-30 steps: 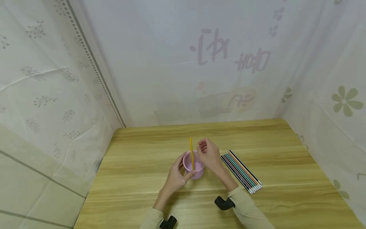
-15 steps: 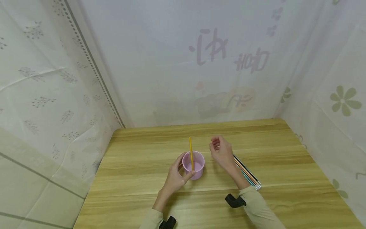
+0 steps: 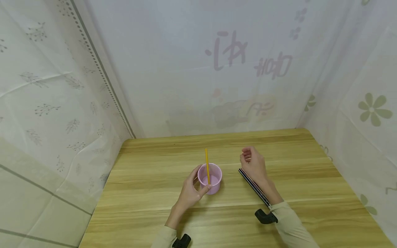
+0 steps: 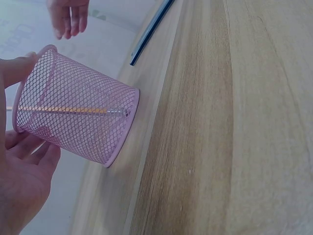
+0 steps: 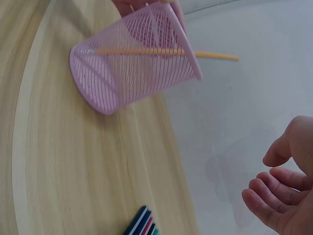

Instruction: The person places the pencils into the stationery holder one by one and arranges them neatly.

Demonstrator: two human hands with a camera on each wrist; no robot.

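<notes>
The left hand (image 3: pixel 191 191) clasps a pink mesh cup (image 3: pixel 214 188) containing a yellow pencil (image 3: pixel 207 165), while the right hand (image 3: pixel 255 167), loosely curled, hovers near pencils (image 3: pixel 252 185) toward the counter's (image 3: pixel 149 179) right edge.

The cup (image 3: pixel 214 189), a pencil (image 3: pixel 207 165) inside, stands left of loose pencils (image 3: pixel 254 188).

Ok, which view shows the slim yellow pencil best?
Right wrist: the slim yellow pencil shows end to end, partly through the round pink mesh cup. Head shows all but its lower end; left wrist, all but its top.
</notes>
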